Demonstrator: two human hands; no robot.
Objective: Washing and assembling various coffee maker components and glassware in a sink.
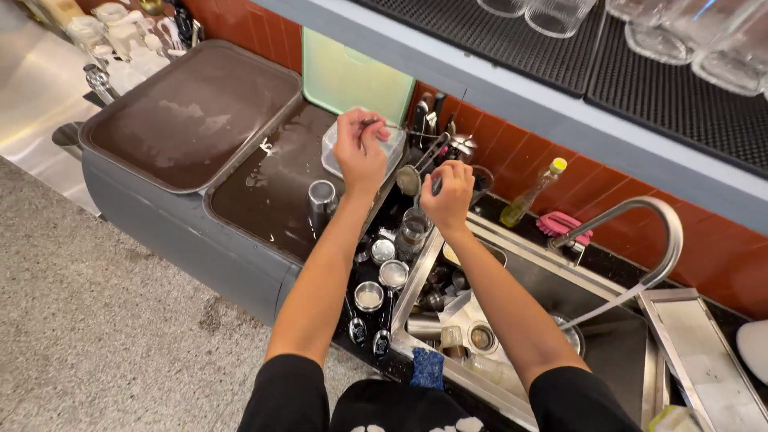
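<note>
Landmark: the sink, set into the dark tabletop. The left hand is up and left of the sink, over a clear tub, fingers pinched shut on a thin metal utensil; its far end is too small to identify. The right hand is at the sink's upper left corner, curled closed around a handle; a strainer shows just left of it, apparently on that handle. Cups stand along the sink's left rim, and more ware lies in the basin. The faucet arches over the sink's right side. Judgement: keep both grips firm on the wet metal, hold the pieces over the tub so drips fall inside, and keep the elbows clear of the cups.
</note>
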